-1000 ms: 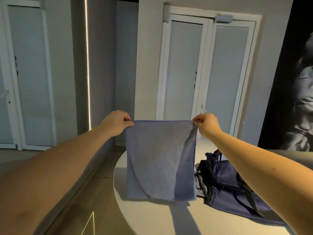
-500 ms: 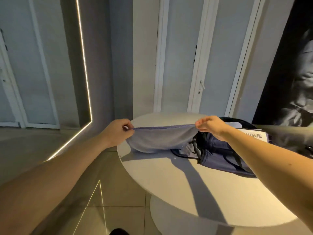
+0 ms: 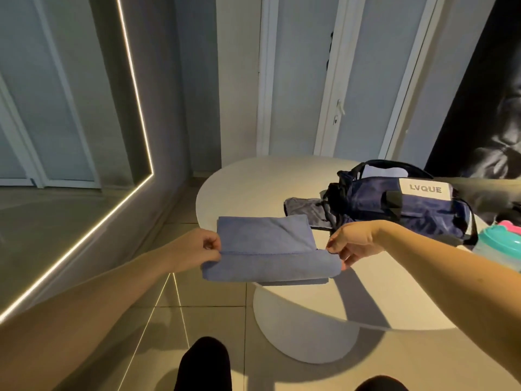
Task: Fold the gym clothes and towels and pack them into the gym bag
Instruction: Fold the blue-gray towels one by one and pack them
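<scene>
Towel point(image 3: 265, 245) half-folded, pinched by my left hand point(image 3: 194, 249) and right hand point(image 3: 355, 244); gym bag point(image 3: 408, 213) at two o'clock awaits it.

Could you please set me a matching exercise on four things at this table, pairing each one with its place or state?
Things:
1. blue towel
2. gym bag
3. grey cloth
4. teal bottle

Places or states:
a. bears a white LVQUE label
b. stands at the picture's right edge, pink on top
c. pinched at its ends by the left hand and the right hand
d. lies on the table beside the bag

Pairs: 1-c, 2-a, 3-d, 4-b.
</scene>
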`<state>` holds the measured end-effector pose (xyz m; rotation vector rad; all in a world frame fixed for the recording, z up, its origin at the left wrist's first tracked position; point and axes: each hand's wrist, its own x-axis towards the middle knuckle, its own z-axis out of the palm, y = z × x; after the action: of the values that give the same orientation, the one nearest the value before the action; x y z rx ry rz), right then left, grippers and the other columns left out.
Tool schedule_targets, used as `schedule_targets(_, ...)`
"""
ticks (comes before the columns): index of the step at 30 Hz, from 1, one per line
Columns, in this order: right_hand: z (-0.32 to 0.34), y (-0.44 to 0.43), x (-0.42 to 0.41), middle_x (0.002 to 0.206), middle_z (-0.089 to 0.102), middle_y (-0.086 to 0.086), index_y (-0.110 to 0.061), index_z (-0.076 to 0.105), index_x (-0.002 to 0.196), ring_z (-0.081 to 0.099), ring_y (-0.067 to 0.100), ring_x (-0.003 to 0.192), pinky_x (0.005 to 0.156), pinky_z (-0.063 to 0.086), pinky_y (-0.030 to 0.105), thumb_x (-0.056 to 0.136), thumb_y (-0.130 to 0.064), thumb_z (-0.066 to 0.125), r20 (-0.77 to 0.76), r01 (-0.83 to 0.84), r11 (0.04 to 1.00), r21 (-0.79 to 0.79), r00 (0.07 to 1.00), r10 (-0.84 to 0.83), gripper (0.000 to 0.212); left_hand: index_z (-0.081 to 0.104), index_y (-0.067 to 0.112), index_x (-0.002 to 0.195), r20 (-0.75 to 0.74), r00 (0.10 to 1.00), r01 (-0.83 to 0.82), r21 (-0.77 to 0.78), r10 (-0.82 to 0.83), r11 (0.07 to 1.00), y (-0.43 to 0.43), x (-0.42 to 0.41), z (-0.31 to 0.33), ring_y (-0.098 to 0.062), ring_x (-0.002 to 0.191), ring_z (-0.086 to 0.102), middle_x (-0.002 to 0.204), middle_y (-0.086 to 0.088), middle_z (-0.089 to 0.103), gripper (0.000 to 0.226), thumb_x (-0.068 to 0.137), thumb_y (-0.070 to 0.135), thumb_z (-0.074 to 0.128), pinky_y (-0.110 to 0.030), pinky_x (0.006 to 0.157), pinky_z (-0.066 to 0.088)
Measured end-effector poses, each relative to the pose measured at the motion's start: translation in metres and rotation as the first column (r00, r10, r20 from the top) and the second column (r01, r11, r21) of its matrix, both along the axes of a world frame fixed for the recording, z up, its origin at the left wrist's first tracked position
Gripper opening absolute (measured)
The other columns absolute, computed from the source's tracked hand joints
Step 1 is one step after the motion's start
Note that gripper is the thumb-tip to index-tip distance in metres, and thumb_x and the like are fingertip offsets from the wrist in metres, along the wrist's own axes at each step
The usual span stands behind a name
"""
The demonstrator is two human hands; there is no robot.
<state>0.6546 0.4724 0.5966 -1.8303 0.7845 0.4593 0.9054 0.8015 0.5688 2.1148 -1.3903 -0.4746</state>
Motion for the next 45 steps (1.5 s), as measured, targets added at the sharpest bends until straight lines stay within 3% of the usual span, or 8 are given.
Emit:
schedule_targets(8,-0.017,-0.029,0.068,0.086,0.068,0.016,-0.003,0.069,0.090,0.066,0.027,0.077,0.073,0.060,0.038,0.099,-0.009,0.060,0.439,0.382,0.848,-0.369,0.875,-0.203,0.014,0.067,0.009,0.097,-0.121,0.955,-0.288,-0.165,0.271,0.943,-0.058,0.048,-0.004,-0.022,0.074,0.066,0.087,-0.012,0.068,0.010,0.095,0.018,0.063,-0.025,0.059,0.055)
schedule_targets(11,-0.029,-0.044,0.096,0.085,0.069,0.019,0.004,0.072,0.092,0.067,0.032,0.079,0.073,0.058,0.045,0.097,-0.014,0.064,0.514,0.454,0.764,-0.459,0.837,-0.188,0.021,0.068,0.016,0.099,-0.067,0.932,-0.362,-0.181,0.356,0.914,-0.087,0.075,-0.013,-0.017,0.086,0.066,0.096,-0.002,0.068,0.007,0.094,0.019,0.064,-0.034,0.077,0.058)
schedule_targets(20,-0.066,-0.064,0.144,0.102,0.070,0.011,-0.019,0.073,0.097,0.062,0.034,0.089,0.082,0.055,0.043,0.093,-0.010,0.056,0.382,0.404,0.543,-0.736,0.910,-0.159,0.020,0.066,0.023,0.103,0.055,0.861,-0.497,-0.118,0.505,0.860,-0.131,0.111,-0.049,-0.019,0.090,0.065,0.102,0.001,0.067,0.013,0.090,0.022,0.067,-0.043,0.086,0.057)
schedule_targets(24,-0.079,-0.052,0.142,0.127,0.064,0.008,-0.016,0.068,0.120,0.056,0.033,0.119,0.096,0.046,0.046,0.096,-0.026,0.056,0.395,0.317,0.318,-0.894,0.891,0.224,0.028,0.063,0.017,0.124,0.421,0.775,-0.415,-0.223,0.471,0.882,-0.137,0.088,-0.051,-0.025,0.112,0.058,0.128,-0.004,0.060,0.031,0.094,0.024,0.061,-0.042,0.095,0.050)
schedule_targets(29,-0.109,-0.047,0.131,0.158,0.039,-0.001,-0.021,0.044,0.150,0.029,0.020,0.147,0.115,0.019,0.044,0.099,-0.058,0.026,0.175,0.048,0.344,-0.938,0.920,0.350,0.065,0.034,0.013,0.153,0.495,0.851,-0.237,0.060,0.177,0.970,-0.139,0.031,-0.077,-0.026,0.150,0.024,0.163,-0.007,0.027,0.065,0.103,0.054,0.031,-0.042,0.122,0.022)
schedule_targets(34,-0.114,-0.047,0.128,0.154,0.044,-0.001,-0.027,0.041,0.150,0.033,0.025,0.142,0.112,0.020,0.045,0.106,-0.052,0.026,0.206,0.096,0.435,-0.896,0.955,0.214,0.053,0.005,0.017,0.162,0.513,0.857,-0.213,0.262,0.051,0.941,-0.131,0.032,-0.087,-0.021,0.156,-0.001,0.169,-0.004,0.000,0.079,0.100,0.065,0.013,-0.041,0.126,0.001)
schedule_targets(41,-0.085,-0.051,0.123,0.110,0.061,0.013,-0.017,0.069,0.111,0.050,0.037,0.109,0.085,0.042,0.045,0.095,-0.028,0.055,0.288,0.234,0.477,-0.847,0.957,0.042,0.024,0.042,0.016,0.146,0.617,0.785,-0.086,0.004,0.066,0.996,-0.146,-0.027,-0.060,-0.026,0.136,0.039,0.154,-0.005,0.042,0.045,0.102,0.028,0.041,-0.038,0.115,0.026)
schedule_targets(45,-0.068,-0.050,0.110,0.070,0.049,0.013,-0.011,0.049,0.071,0.044,0.028,0.068,0.059,0.031,0.033,0.081,-0.010,0.058,0.349,0.304,0.656,-0.691,0.935,-0.065,0.013,0.028,0.014,0.156,0.485,0.867,0.093,0.067,-0.114,0.993,-0.151,-0.094,-0.066,-0.025,0.149,0.023,0.164,-0.005,0.026,0.064,0.105,0.052,0.033,-0.037,0.123,0.012)
